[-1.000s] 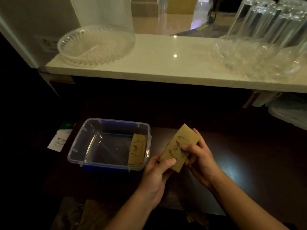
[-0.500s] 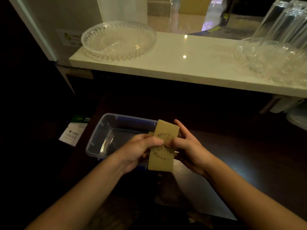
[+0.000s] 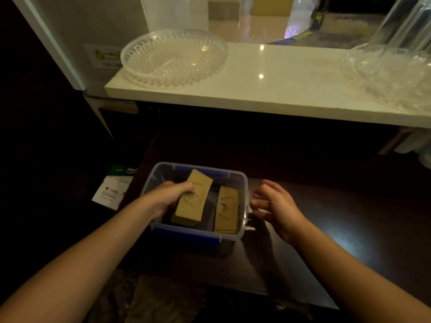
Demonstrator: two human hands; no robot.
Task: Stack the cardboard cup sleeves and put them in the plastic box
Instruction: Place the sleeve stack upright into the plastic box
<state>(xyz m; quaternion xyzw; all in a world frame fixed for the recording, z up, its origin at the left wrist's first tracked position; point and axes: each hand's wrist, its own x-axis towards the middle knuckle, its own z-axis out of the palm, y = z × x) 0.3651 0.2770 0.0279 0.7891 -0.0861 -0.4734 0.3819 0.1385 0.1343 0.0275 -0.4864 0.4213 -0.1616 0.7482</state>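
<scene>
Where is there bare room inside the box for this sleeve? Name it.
Inside the plastic box, the bare patch is the far-left floor, behind the left hand. The right side is crowded by the lying sleeve; the held sleeve covers the middle.

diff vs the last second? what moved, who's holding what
The sleeve stack went from both hands, in front of the plastic box, into the box. The left hand alone holds it now, low inside the left part. The right hand let go and hangs open just right of the box. Unchanged: the earlier sleeves against the right wall, the box's spot, and the clear dish on the counter.
</scene>
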